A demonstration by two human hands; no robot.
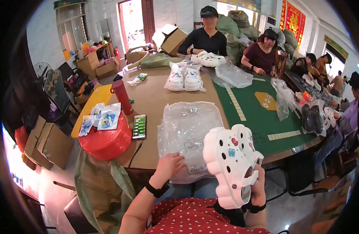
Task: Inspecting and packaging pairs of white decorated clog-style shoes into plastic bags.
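In the head view, a white clog [231, 163] with small coloured charms on its upper is held up at the near right, above the near edge of the table [156, 97]. It is gripped by the right hand [257, 183], whose fingers are closed around the heel end and strap at the lower right of the shoe, so the grip sits at the near end and most of the shoe stands clear of it. The long axis of the clog runs from near to far and tilts slightly left, with the toe pointing up and away and the upper turned toward the camera. The left hand [169, 165] is laid, fingers curled but not closed on anything, on the near edge of a stack of clear plastic bags [189, 132] just left of the clog. Open tabletop is left beyond the bags up to a bagged pair of white clogs [184, 78] at the far middle. A phone [139, 126] and a red bag [107, 138] lie to the left, and a green mat [261, 113] covers the right
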